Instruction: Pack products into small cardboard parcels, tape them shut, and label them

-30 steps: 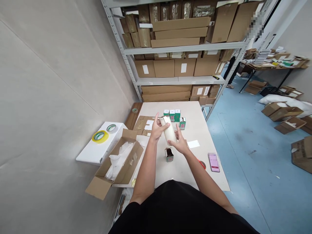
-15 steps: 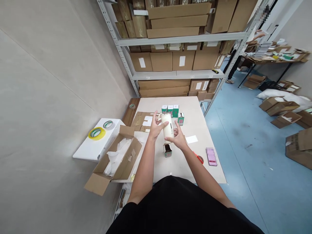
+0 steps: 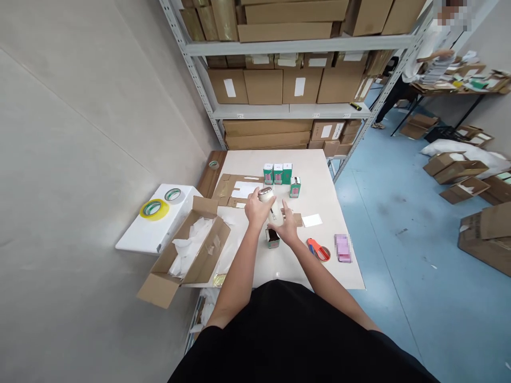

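Note:
A cream-coloured thermos cup (image 3: 274, 211) with dark lettering and a metallic rim is held over the table, tilted with its top leaning left. My left hand (image 3: 257, 208) is closed around its upper part. My right hand (image 3: 288, 227) grips it low down, with the thumb near the base and the fingers on its right side. Just below the cup stands a small green box (image 3: 273, 243) with its top open and a dark inside. Farther back is another small green and white box (image 3: 295, 188), beside a row of similar green boxes (image 3: 278, 174).
On the table lie a flattened carton (image 3: 225, 190), a white card (image 3: 312, 220), an orange-red tape cutter (image 3: 319, 250) and a purple phone-like item (image 3: 343, 248). An open carton with white paper (image 3: 213, 250) stands left. Shelving (image 3: 299, 47) rises behind; a person (image 3: 425, 50) stands at the back right.
The cup has tilted further, its top to the left and its base closer to the open green box. My left hand has shifted around its upper part. The view has turned slightly.

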Motion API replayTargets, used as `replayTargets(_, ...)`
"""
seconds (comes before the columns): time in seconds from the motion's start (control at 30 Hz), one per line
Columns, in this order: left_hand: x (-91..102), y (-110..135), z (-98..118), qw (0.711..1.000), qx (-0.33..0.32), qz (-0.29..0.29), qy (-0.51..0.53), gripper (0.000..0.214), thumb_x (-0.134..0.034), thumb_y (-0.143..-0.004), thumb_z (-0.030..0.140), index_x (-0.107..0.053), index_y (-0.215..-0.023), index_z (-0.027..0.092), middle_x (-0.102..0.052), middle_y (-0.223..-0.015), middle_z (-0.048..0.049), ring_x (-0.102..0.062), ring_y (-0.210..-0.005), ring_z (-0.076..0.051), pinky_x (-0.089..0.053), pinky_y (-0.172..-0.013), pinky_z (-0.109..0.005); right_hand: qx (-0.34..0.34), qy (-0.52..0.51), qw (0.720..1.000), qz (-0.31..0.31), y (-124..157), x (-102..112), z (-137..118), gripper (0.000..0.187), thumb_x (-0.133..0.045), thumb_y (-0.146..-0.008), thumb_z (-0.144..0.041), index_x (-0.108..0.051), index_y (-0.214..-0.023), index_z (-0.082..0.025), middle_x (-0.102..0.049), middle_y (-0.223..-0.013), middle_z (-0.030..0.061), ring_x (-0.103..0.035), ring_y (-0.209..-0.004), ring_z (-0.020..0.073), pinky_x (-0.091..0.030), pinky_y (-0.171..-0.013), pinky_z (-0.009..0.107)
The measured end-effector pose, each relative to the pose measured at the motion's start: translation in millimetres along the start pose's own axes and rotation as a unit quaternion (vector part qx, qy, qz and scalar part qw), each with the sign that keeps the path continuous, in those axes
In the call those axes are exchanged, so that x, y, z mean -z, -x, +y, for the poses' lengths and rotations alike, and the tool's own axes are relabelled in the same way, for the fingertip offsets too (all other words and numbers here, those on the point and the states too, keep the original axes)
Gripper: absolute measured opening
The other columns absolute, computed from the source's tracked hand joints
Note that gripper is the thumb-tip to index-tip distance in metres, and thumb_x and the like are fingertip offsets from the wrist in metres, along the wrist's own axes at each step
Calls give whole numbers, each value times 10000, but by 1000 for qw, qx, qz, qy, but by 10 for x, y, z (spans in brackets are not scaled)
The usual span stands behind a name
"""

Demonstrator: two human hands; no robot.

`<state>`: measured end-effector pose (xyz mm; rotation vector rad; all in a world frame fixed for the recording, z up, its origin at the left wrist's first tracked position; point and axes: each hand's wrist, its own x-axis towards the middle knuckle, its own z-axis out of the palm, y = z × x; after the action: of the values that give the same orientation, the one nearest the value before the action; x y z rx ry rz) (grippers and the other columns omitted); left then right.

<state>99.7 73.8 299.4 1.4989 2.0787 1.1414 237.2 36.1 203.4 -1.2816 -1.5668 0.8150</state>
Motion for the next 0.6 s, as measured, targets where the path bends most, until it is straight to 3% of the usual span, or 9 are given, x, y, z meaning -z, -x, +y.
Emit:
replayTargets(0.07,-7,-26,-145,1000,6,-2,20,716,-868,-746,437,-626,-1391,243,-687,-1215,-92,-682,-1057,-267,-498,-1002,-386,-30,-94,995,-11,29,-1,227,994,-751,-797,-343,-221,-1637,-290,-615,-1349,99,-626,-1204,267,-530,-1008,428)
replayTargets(0.13,-11,-34,-293,999,8,1,49,729,-879,-724,365,-623,-1395,243,-678,-1239,-89,-687,-1022,-245,-516,-988,-375,-101,-130,986,16,80,-23,482,814,-676,-825,-369,-347,-1563,-269,-603,-1395,119,-646,-1183,258,-546,-962,406)
replayTargets(0.2,-35,-18,-423,996,12,0,84,743,-880,-709,323,-620,-1400,240,-665,-1264,-92,-686,-1001,-228,-541,-960,-363,-194,-82,978,7,154,-91,725,684,-709,-784,-420,-516,-1415,-240,-639,-1341,126,-674,-1102,263,-556,-905,390)
replayTargets(0.3,-131,46,-576,989,25,-18,146,735,-874,-702,282,-627,-1392,237,-646,-1290,-96,-682,-990,-215,-583,-889,-344,-284,27,956,-71,274,-274,1008,667,-805,-696,-447,-610,-1295,-227,-713,-1188,104,-702,-980,257,-549,-844,359)
replayTargets(0.4,-263,136,-721,977,45,-42,203,724,-871,-694,240,-636,-1378,228,-621,-1313,-105,-684,-1009,-213,-608,-854,-332,-319,84,939,-100,339,-455,1191,497,-770,-737,-409,-677,-1188,-220,-755,-1064,77,-718,-938,239,-528,-776,298)
replayTargets(0.5,-375,226,-898,968,58,-61,238,714,-875,-687,216,-644,-1362,219,-607,-1313,-111,-688,-1027,-215,-619,-869,-341,-312,86,940,-104,340,-545,1306,221,-665,-798,-351,-733,-946,-202,-773,-919,67,-716,-886,234,-484,-691,258)
replayTargets(0.6,-444,296,-1092,963,65,-65,253,715,-873,-689,211,-640,-1365,227,-599,-1312,-111,-688,-1052,-223,-625,-870,-345,-304,84,944,-100,340,-567,1368,173,-600,-787,-313,-700,-723,-187,-752,-781,66,-686,-806,226,-435,-623,245)
